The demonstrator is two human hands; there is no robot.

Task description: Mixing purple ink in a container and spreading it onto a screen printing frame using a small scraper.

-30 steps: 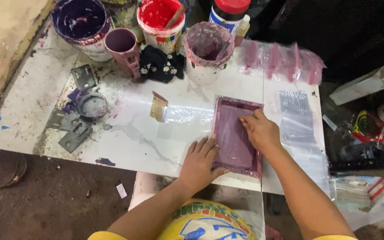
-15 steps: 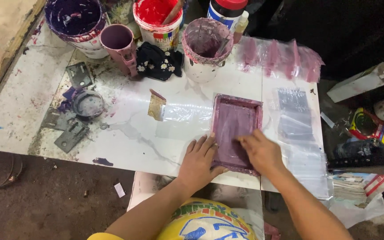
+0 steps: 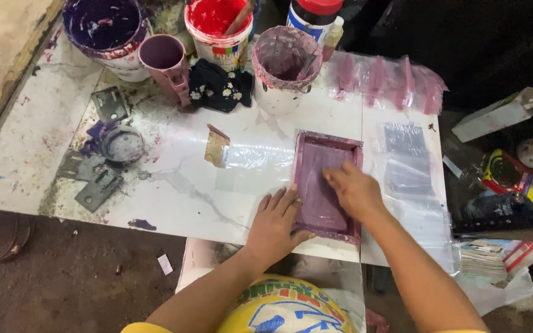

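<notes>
Purple frame point(image 3: 327, 185) flat on white desk point(image 3: 174, 185). Left hand point(image 3: 276, 222) presses its left edge, fingers flat, holding nothing. Right hand point(image 3: 354, 191) flat inside frame, fingers open too.

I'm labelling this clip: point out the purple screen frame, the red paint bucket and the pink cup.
purple screen frame point(image 3: 327, 143), head view, bare top rail.
red paint bucket point(image 3: 216, 17), head view, red paint inside.
pink cup point(image 3: 161, 52), head view, inner hollow.

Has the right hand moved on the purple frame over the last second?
Yes. The right hand slid down the purple frame toward the person, from its upper right part to mid-frame, away from the white bucket.
</notes>
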